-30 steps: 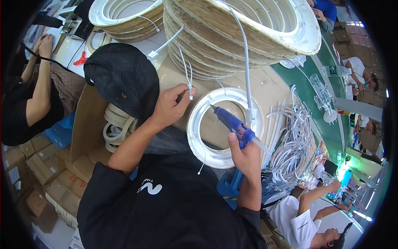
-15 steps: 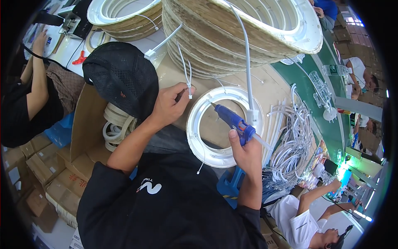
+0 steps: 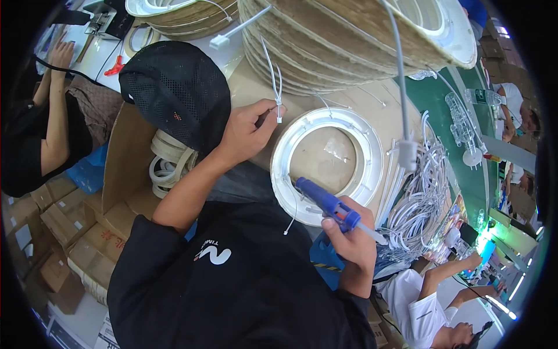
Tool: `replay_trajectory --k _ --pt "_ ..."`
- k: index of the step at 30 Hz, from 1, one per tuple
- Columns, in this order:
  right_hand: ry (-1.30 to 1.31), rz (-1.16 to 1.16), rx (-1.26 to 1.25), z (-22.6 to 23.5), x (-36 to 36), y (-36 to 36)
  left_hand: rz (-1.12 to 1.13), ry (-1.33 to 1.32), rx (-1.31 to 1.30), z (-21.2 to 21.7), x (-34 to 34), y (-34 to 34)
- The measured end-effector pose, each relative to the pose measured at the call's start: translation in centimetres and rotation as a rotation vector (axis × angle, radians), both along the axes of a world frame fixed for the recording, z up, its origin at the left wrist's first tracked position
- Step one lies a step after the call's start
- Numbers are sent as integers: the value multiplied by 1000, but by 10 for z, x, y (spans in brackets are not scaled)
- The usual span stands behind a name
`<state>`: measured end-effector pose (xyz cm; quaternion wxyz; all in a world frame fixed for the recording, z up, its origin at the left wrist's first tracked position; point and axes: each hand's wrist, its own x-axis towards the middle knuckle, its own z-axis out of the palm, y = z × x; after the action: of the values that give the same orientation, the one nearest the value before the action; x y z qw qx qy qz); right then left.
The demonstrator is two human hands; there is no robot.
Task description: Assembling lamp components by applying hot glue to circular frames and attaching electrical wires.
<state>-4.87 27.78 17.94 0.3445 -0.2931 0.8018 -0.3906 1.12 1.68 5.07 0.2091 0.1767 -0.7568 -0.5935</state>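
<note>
The left hand (image 3: 247, 131) pinches a thin tie (image 3: 278, 96) at the ring (image 3: 325, 168) rim; the right hand (image 3: 349, 244) grips a blue glue gun (image 3: 325, 203) beside it. The ring looks light, stiff, best held at its edge.

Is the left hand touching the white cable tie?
Touching. The head view shows the left hand pinching the white cable tie between its fingertips, above the white ring.

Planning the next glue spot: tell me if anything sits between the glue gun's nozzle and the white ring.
Nothing visible does. The right hand holds the blue glue gun with its nozzle right at the white ring near edge; the left hand pinches a cable tie at the far edge.
</note>
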Motion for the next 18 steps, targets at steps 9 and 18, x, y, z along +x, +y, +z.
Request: replay_trajectory --k 9,18 --pt "90 122 78 -3 2 -6 -5 22 10 -7 2 1" --pt "65 85 71 -3 3 -8 -15 -7 -1 -1 2 0"
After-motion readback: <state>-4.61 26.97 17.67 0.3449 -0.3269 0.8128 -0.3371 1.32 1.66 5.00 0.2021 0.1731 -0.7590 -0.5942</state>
